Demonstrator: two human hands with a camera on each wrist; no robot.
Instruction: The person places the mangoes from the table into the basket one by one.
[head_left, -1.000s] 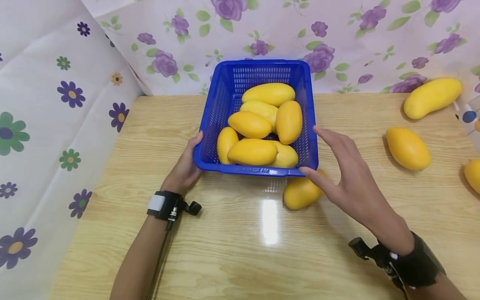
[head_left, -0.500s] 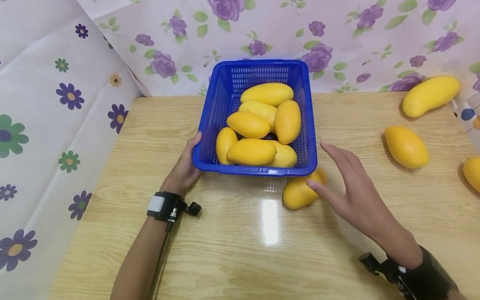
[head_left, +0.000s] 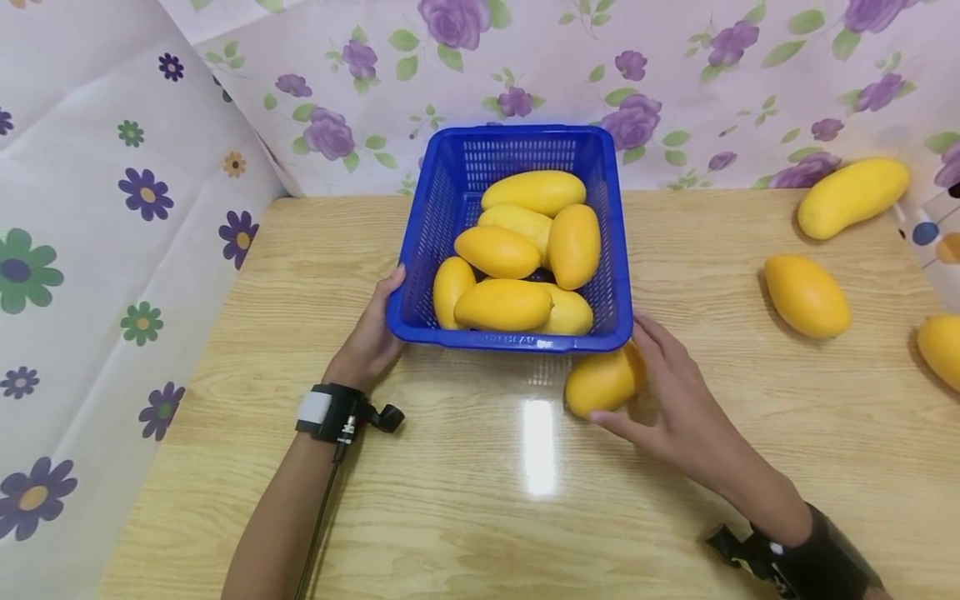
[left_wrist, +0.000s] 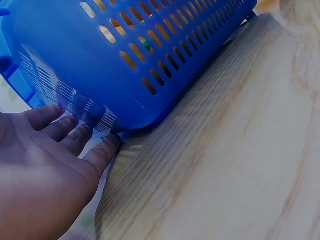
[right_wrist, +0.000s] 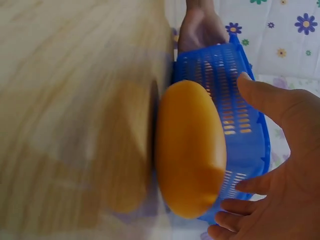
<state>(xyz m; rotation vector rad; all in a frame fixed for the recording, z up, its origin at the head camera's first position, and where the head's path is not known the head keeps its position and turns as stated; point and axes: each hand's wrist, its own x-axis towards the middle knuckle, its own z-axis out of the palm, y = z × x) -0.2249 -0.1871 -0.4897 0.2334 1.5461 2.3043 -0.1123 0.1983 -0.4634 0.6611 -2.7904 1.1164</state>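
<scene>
A blue perforated plastic basket [head_left: 512, 340] stands on the table with several yellow mangoes [head_left: 504, 305] piled in it. My left hand [head_left: 365, 340] rests against the basket's left side, fingers extended along the wall in the left wrist view, not curled round it. One mango [head_left: 600, 385] lies on the table just in front of the basket's near right corner, partly hidden by the rim. Over it my right hand [head_left: 686, 408] spreads, thumb on the near side and fingers beyond. In the right wrist view a gap shows between these fingers and that mango [right_wrist: 190, 150].
On the right of the wooden table [head_left: 465, 525] lie a mango [head_left: 807, 296], another mango [head_left: 943, 350] at the frame's edge, and a long curved yellow fruit [head_left: 853, 198]. A flowered sheet [head_left: 480, 67] hangs behind the table, another sheet [head_left: 82, 275] on the left.
My right hand has left the basket's right rim, drawn back a little, then lowered around the mango in front. My left hand and the basket have stayed in place.
</scene>
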